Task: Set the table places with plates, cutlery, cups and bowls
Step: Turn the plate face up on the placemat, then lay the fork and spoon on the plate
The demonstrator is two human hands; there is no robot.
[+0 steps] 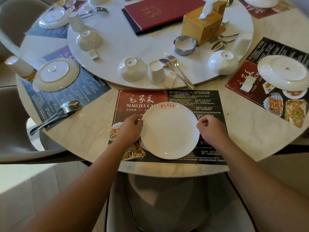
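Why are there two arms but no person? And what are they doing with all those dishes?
There is no machine here. A person wears a camera on their head, so this one picture looks down along their own arms. The left hand and the right hand each pinch one side of a white plate. The plate is face up over a dark placemat at the near edge of a round table. I cannot tell if it has touched down yet. Behind it is a raised round middle part. On it wait an upside-down bowl, an upside-down cup, a spoon and a fork.
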